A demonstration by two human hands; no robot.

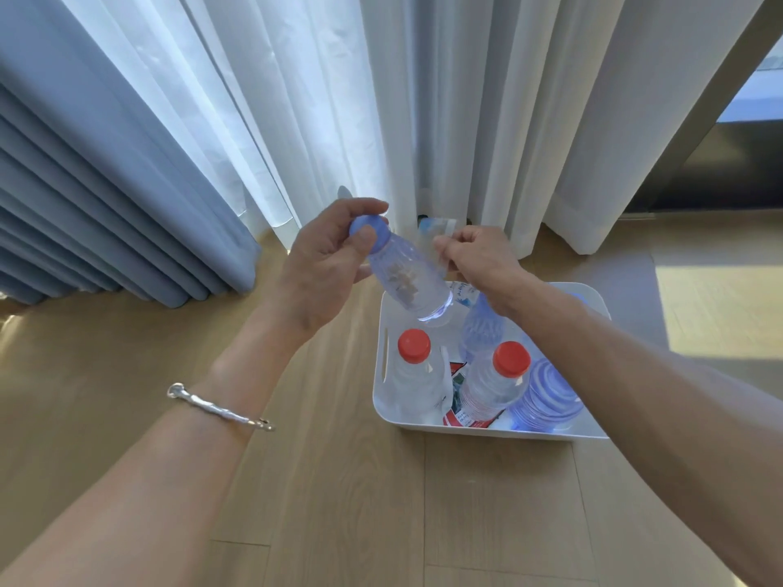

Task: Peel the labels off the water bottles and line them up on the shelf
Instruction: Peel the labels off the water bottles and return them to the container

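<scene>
In the white bin on the floor stand four bottles, loose label scraps between them. No shelf shows, so we judge the lining-up not yet begun. Above the bin's far edge our left hand grips the tilted blue-capped bottle by cap and neck, its body bare. Just beside it, our right hand pinches the peeled label between thumb and fingers.

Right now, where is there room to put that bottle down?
Bare wooden floor lies left of the white bin, up to the blue curtain, and in front of the bin, nearer the camera. Inside the bin is crowded: red-capped bottles and blue ribbed bottles stand close together, torn labels between them.
</scene>
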